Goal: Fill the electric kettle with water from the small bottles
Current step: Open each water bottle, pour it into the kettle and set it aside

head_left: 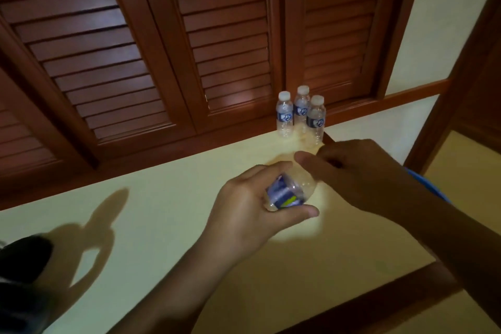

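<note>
My left hand (252,206) grips a small clear water bottle (290,190) with a blue label, tilted with its neck toward the right. My right hand (355,171) is closed around the bottle's top; the cap is hidden under the fingers. Three more small capped bottles (301,114) stand together at the back of the pale counter (168,211), just beyond my hands. A dark shape (24,255) at the lower left edge may be the kettle; it casts a kettle-like shadow on the counter.
Brown louvred wooden doors (151,43) rise directly behind the counter. A wooden edge strip (379,295) bounds the counter at the front right. A blue sleeve edge (431,187) shows at my right forearm.
</note>
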Available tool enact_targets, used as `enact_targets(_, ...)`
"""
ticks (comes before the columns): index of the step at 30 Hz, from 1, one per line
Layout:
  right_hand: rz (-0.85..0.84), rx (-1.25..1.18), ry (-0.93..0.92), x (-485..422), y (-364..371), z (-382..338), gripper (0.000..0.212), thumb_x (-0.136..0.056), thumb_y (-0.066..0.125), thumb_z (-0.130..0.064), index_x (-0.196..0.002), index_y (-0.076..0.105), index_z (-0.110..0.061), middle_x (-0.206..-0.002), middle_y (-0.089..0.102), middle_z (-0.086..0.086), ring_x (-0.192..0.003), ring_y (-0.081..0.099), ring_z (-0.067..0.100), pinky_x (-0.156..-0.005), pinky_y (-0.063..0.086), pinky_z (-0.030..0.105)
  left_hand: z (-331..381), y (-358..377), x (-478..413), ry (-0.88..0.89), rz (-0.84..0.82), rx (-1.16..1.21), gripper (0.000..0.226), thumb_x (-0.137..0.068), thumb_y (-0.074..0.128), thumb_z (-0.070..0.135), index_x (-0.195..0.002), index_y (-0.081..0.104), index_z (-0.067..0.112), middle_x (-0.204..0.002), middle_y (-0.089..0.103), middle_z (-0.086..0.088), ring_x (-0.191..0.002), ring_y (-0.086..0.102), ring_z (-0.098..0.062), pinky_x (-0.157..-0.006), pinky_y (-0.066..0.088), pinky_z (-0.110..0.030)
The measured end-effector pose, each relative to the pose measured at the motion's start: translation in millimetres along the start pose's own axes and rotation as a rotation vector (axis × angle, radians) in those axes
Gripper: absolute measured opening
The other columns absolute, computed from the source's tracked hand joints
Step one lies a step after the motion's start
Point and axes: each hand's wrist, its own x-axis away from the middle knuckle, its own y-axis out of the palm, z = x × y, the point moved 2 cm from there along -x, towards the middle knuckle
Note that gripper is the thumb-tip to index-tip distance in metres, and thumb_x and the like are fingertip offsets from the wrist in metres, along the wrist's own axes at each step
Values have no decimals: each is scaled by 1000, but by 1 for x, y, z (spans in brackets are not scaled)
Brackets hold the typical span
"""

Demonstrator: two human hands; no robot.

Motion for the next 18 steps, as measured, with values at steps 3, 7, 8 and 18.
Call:
enact_targets(3,-12,-122,-113,-10,-16,20,40,-90,48,-59,-97,71,-28,-80,68,-16,-72,66,3,-63,47,13,-10,5,-13,-209,-229,365,53,-85,87,27,-132,68,39,-121,76,18,-113,71,-4,-105,55,-33)
enact_targets(7,-92,-209,-256,-16,-19,44,34,-99,51,-41,-131,62,-35,-122,63,-25,-114,59,-2,-88,49,11,-31,15,-21,-248,-403,427,66,-96,72,0,-150,54,33,-137,71,10,-132,63,-9,-115,46,-37)
enact_targets(8,-94,-208,-277,-18,-19,47,35,-101,50,-40,-133,61,-33,-127,62,-23,-120,57,-1,-93,49,14,-34,16,-23,-261,-420,435,66,-97,70,-2,-151,53,32,-137,72,9,-131,63,-9,-112,48,-35)
enact_targets(18,-11,-341,-267,-37,-17,59,29,-95,59,-36,-123,64,-34,-122,67,-20,-118,61,2,-93,51,16,-44,49,-44,-273,-335,427,49,-84,89,20,-128,70,30,-106,73,13,-100,66,-19,-96,52,-56)
